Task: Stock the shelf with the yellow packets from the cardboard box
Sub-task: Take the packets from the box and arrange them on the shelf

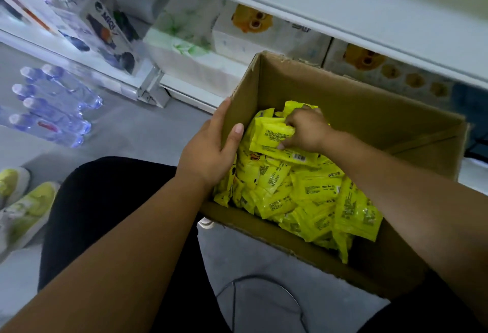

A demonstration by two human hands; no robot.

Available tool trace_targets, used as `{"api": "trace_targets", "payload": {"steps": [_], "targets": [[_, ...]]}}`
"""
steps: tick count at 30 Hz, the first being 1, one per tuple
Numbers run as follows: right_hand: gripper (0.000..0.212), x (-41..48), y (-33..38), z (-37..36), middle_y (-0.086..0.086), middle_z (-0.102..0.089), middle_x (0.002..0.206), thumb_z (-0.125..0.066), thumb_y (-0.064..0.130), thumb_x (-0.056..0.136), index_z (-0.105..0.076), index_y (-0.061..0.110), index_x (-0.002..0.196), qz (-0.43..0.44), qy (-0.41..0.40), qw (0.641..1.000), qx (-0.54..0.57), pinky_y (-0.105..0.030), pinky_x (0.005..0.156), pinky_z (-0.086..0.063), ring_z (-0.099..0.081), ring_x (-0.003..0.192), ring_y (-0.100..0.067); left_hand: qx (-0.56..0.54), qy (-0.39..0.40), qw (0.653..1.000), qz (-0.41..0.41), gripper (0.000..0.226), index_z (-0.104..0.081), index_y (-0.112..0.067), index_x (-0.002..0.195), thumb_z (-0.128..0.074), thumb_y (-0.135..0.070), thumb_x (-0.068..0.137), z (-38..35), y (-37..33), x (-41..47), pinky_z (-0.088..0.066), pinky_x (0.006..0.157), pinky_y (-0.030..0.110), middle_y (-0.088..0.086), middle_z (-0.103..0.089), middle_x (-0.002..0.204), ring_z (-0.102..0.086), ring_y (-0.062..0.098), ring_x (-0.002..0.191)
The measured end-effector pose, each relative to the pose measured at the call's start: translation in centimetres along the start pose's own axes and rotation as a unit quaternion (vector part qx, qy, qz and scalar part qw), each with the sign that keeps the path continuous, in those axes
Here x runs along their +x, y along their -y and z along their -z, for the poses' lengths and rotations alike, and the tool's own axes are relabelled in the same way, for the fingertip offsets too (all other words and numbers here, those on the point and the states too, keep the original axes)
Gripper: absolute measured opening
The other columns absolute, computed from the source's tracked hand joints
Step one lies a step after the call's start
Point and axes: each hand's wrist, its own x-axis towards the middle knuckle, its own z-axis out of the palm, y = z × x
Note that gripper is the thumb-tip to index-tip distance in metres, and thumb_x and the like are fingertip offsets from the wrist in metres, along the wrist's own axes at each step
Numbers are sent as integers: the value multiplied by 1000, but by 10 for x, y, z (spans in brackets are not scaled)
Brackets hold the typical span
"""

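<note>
Left hand [211,149] grips left wall of cardboard box [369,110], thumb inside. Right hand [307,130] inside box, fingers curled round yellow packets [272,134] atop pile.

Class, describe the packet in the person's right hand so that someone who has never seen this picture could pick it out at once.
Find the open cardboard box below the white shelf; it holds a heap of yellow packets. At the heap's far end the right hand grips one packet. Only it is held, fingers curled round its edge; the rest lie loose.
</note>
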Motion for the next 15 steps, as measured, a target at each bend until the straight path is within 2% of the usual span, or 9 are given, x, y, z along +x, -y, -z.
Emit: {"api": "trace_targets", "payload": {"steps": [3, 4, 6, 7, 9, 11, 12, 13, 15], "targets": [[48, -41, -15, 6, -5, -66, 100, -87, 50, 69, -67, 16, 96, -58, -11, 986, 156, -29, 78, -47, -58, 103, -28, -18, 11, 1000, 8, 61, -18, -43, 160, -35, -60, 105, -1, -6, -3, -39, 111, 41, -3, -46, 157, -44, 20, 143], [50, -56, -18, 11, -7, -68, 104, -88, 47, 69, -68, 12, 98, -72, -15, 977, 201, -31, 81, -50, -61, 104, -27, -24, 18, 999, 11, 61, -18, -43, 160, -34, -61, 104, -2, -8, -4, -38, 113, 42, -4, -43, 159, -41, 19, 145], [67, -87, -20, 19, -8, -68, 119, -89, 43, 68, -67, 4, 118, -104, -22, 952, 285, -33, 91, -50, -62, 109, -23, -6, 13, 1000, 15, 63, -21, -42, 161, -31, -64, 103, -4, -13, -7, -34, 116, 46, -4, -38, 162, -34, 20, 148], [70, -104, -19, 24, -6, -67, 120, -90, 41, 68, -66, 2, 121, -114, -28, 937, 329, -32, 89, -50, -62, 106, -19, 4, -5, 1000, 13, 63, -27, -39, 160, -31, -65, 102, -4, -17, -9, -34, 117, 46, -1, -38, 161, -32, 21, 149], [64, -139, -19, 32, -6, -72, 112, -90, 39, 66, -69, 2, 114, -120, -40, 894, 429, -30, 77, -54, -66, 93, -15, -42, -76, 996, -4, 59, -52, -32, 148, -37, -61, 100, -5, -33, -16, -35, 118, 41, 2, -40, 158, -35, 19, 147], [44, -175, -15, 41, -9, -78, 94, -88, 32, 70, -74, 6, 102, -124, -44, 847, 514, -28, 65, -58, -73, 79, -17, -133, -132, 982, -27, 43, -72, -28, 125, -47, -54, 100, -9, -52, -27, -36, 116, 27, -1, -47, 153, -43, 8, 140], [39, -192, -13, 43, -9, -78, 91, -86, 29, 71, -74, 7, 101, -125, -47, 822, 553, -31, 65, -61, -75, 78, -19, -176, -129, 976, -26, 39, -75, -30, 117, -52, -55, 99, -12, -65, -35, -36, 116, 25, -4, -52, 149, -47, 4, 136], [41, -207, -12, 43, -11, -78, 93, -85, 28, 70, -74, 6, 103, -129, -53, 794, 591, -35, 70, -63, -76, 82, -23, -227, -105, 968, -10, 40, -76, -32, 113, -56, -61, 95, -14, -78, -44, -37, 117, 29, -6, -58, 144, -51, 2, 132], [50, -233, -8, 40, -14, -77, 100, -83, 31, 67, -73, 5, 108, -137, -63, 742, 653, -41, 78, -62, -75, 90, -27, -337, -16, 940, 48, 53, -77, -31, 114, -64, -73, 83, -21, -102, -70, -44, 114, 44, -14, -70, 127, -60, 2, 123]]}}
